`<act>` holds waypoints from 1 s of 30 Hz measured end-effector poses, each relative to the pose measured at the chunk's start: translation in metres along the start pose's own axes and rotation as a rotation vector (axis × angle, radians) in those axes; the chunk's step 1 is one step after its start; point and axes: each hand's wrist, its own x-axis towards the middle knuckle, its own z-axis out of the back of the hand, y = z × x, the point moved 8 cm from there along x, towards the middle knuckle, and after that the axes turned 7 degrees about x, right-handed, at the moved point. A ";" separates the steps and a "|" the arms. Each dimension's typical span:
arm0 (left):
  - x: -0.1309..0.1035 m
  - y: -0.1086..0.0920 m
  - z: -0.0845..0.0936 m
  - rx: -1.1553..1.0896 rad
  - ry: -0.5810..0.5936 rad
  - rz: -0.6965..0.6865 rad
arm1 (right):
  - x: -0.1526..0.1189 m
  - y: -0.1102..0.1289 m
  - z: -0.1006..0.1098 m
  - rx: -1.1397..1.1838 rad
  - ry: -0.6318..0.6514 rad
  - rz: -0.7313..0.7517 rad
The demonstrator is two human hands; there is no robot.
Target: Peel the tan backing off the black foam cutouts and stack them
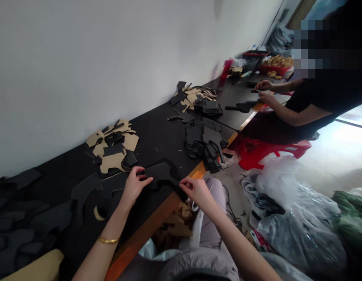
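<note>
head view, and off at the left the dark table (157, 136) carried flat black cut pieces (25, 226), then a heap of tan and black cutouts (115, 146) near the wall. moving in, the left hand (135, 185) was pinched shut on the near-left edge of a black foam piece (163, 171), thumb on top, fingers curled under. the piece itself sat at the table's front edge, partly lifted, spanning between both hands. it looked light and soft, a thin sheet that would flop if held by one corner only, so a two-edge pinch like this one seemed the sound way to carry it; the matte face didn't look slippery. right beside, the right hand (197, 191) was closed in a fingertip grip on the piece's right tip, just past the orange table edge (157, 218). further right lay a stack of black shaped parts (204, 146), and beyond it another pile (198, 101). far right, a co-worker's hands (265, 91) rested on the table, apart from all this, with plastic bags (286, 218) on the floor below.
</note>
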 end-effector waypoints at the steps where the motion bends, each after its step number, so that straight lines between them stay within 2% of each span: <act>1: 0.000 0.001 0.001 0.014 -0.009 -0.003 | -0.001 0.003 0.001 -0.021 -0.015 0.025; 6: 0.002 0.009 0.002 0.047 -0.012 0.025 | -0.013 0.029 -0.005 -0.031 -0.006 0.238; 9: 0.002 0.011 0.001 0.030 -0.009 0.037 | -0.018 0.036 -0.008 -0.018 0.011 0.289; 14: 0.003 0.011 0.001 0.024 -0.016 0.030 | -0.009 0.016 0.004 0.021 -0.118 0.170; 19: 0.004 0.011 0.001 0.007 -0.016 0.031 | -0.004 -0.001 0.002 0.004 -0.080 0.057; 30: 0.004 0.012 0.001 0.019 -0.014 0.029 | -0.005 0.002 -0.001 -0.030 -0.043 0.021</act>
